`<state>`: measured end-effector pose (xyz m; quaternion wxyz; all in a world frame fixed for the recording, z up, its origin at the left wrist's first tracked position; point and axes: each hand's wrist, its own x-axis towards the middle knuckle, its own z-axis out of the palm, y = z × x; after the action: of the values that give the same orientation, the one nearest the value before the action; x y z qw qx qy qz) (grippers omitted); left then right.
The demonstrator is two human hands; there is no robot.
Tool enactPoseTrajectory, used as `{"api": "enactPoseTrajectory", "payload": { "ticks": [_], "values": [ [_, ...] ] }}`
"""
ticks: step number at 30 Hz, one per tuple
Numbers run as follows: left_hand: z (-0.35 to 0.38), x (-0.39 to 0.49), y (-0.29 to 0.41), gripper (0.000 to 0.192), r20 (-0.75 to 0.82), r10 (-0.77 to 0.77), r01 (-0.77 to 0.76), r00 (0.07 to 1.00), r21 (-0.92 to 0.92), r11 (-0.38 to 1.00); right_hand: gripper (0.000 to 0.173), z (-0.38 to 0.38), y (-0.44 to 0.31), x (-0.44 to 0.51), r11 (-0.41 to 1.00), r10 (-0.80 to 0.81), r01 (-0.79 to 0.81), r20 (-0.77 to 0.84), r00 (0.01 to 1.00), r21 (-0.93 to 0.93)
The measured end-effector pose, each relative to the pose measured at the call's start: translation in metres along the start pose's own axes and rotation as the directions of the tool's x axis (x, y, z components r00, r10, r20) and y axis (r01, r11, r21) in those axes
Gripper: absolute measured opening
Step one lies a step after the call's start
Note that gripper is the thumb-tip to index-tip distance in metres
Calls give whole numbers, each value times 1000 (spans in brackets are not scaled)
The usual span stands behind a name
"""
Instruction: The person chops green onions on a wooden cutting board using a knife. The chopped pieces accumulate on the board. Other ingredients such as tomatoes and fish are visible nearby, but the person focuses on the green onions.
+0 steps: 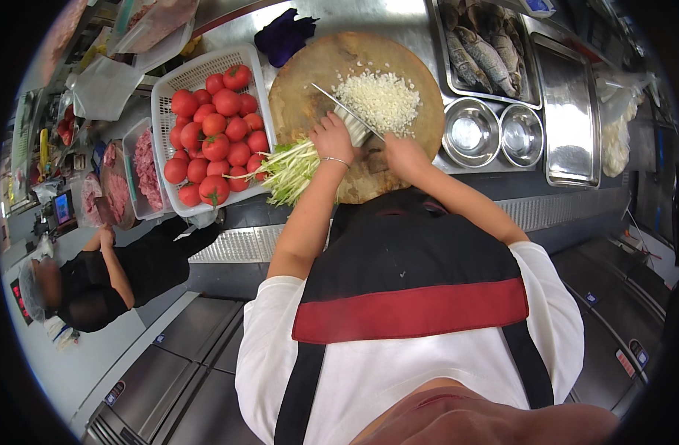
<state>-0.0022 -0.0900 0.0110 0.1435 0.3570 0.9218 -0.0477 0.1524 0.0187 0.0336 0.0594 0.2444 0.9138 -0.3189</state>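
Note:
A round wooden chopping board [295, 105] lies before me. On it, my left hand [334, 139] presses down on a bundle of pale stalks [355, 127]. Their leafy yellow-green ends [295, 169] spread left, past the board's edge and against the tomato basket. My right hand [404, 158] grips a kitchen knife [345, 110]; its handle is hidden in the fist. The blade, seen nearly edge-on, slants across the cut end of the bundle, close to my left fingers. Just beyond it is a heap of finely chopped white pieces [381, 103].
Left of the board stands a white plastic basket [159, 119] of tomatoes [214, 147]; a dark purple cloth [285, 36] lies behind. To the right are whole fish [487, 58] in a metal tray, two steel bowls [471, 132] and a steel tray [567, 111]. A co-worker [128, 261] cuts meat far left.

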Motion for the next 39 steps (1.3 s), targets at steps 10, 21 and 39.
{"api": "enactPoseTrajectory", "payload": {
  "ticks": [10, 21, 39],
  "values": [
    [9, 0, -2, 111, -114, -12, 10, 993, -18, 1000, 14, -47, -1, -65, 996, -58, 58, -8, 998, 65],
    [15, 0, -4, 110, -157, 7, -19, 988, -77, 997, 17, -21, 25, -70, 992, 81, -68, 119, 990, -109],
    [9, -4, -4, 111, -114, -7, 7, 994, 4, 1000, 16, -47, 1, -64, 1000, -12, 9, 97, 995, 28]
  ]
}}
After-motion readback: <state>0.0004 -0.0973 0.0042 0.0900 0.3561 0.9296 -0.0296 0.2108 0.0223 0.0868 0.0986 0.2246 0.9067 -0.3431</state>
